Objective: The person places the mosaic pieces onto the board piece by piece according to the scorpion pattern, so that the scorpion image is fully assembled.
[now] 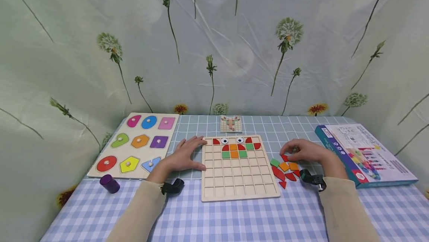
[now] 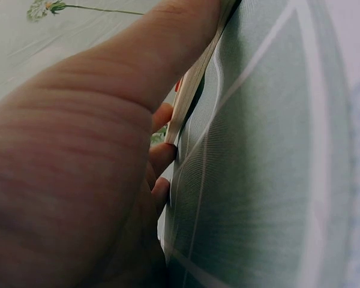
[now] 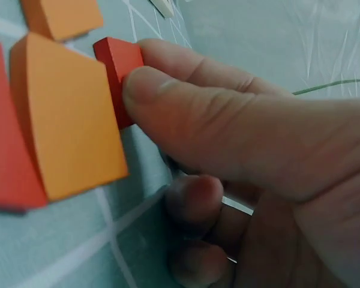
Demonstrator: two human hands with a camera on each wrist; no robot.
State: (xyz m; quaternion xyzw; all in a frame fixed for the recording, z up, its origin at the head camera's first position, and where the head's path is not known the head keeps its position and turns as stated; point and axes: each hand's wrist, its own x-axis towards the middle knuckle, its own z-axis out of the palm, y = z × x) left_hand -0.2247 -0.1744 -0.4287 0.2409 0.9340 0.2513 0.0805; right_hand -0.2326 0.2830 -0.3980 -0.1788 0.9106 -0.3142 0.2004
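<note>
A wooden grid board (image 1: 234, 181) lies in the middle of the table, its upper rows partly filled with red, green and orange pieces and two eye pieces. My left hand (image 1: 182, 157) rests against the board's left edge, fingers extended along the upper corner and thumb lower down. To the right of the board, my right hand (image 1: 305, 150) is over a small pile of loose pieces (image 1: 284, 166). Between thumb and index finger it pinches a red piece (image 3: 121, 66), beside an orange block (image 3: 75, 123) on the cloth. The red piece's full outline is partly hidden by the fingers.
A pattern card (image 1: 231, 124) lies behind the board. On the left are a knobbed shape puzzle (image 1: 134, 153) and a purple cylinder (image 1: 109, 183). A flat box (image 1: 372, 154) lies at the right, close to my right forearm. A floral curtain (image 1: 248, 48) hangs behind the table.
</note>
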